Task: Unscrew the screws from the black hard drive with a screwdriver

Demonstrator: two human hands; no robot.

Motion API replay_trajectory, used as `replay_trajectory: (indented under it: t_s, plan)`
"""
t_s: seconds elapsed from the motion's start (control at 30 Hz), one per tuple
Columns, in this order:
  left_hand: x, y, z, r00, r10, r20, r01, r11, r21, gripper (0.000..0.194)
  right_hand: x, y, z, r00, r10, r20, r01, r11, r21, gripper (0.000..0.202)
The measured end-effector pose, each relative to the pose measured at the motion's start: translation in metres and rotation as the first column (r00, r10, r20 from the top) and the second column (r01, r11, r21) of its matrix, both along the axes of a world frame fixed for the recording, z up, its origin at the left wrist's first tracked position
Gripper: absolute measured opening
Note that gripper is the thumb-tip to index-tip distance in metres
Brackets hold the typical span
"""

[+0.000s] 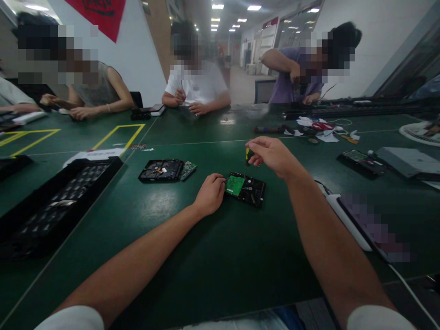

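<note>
A hard drive lies flat on the green table, its green circuit board facing up. My left hand is closed at the drive's left edge, its fingers gripping that side. Above the board, my right hand pinches the yellow and black handle of a screwdriver. The screwdriver stands upright, its thin shaft pointing down at the board's edge; whether the tip sits in a screw is too small to tell. To the left lies another hard drive with a loose circuit board beside it.
A long black tray stands on the left. At right are a power strip, a dark device with a circuit board and a grey metal box. Red scissors lie among paper scraps. Several people sit across the table.
</note>
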State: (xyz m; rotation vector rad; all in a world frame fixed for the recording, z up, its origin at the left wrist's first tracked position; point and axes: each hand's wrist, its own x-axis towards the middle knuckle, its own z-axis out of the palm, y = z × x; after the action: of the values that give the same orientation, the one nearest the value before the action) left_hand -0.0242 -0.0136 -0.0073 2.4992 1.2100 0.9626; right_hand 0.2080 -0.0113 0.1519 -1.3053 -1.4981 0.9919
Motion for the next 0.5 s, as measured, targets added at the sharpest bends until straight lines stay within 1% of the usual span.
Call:
replay_trajectory:
  t_s: [0.13, 0.23, 0.4, 0.5]
  plan:
    - [0.0004, 0.0000, 0.0001, 1.000, -0.003, 0.005, 0.003, 1.000, 0.009, 0.031, 0.0011, 0.0012, -0.0005, 1.000, 0.007, 0.011, -0.007, 1.000, 0.002, 0.013]
    - [0.0009, 0.0005, -0.0003, 1.000, 0.002, 0.002, -0.002, 1.000, 0.007, 0.032, 0.0030, 0.0008, -0.0017, 0.999, 0.009, 0.046, -0.011, 0.999, 0.031, 0.012]
    - [0.0006, 0.0006, -0.0001, 1.000, -0.007, 0.005, 0.007, 1.000, 0.002, 0.033, 0.0043, -0.0005, -0.0033, 0.996, -0.036, 0.085, 0.031, 0.998, 0.055, 0.018]
    - [0.0005, -0.0002, 0.0011, 1.000, -0.002, 0.007, 0.002, 1.000, 0.000, 0.033, 0.0043, -0.0009, -0.0034, 0.997, -0.020, 0.074, 0.017, 0.999, 0.051, 0.019]
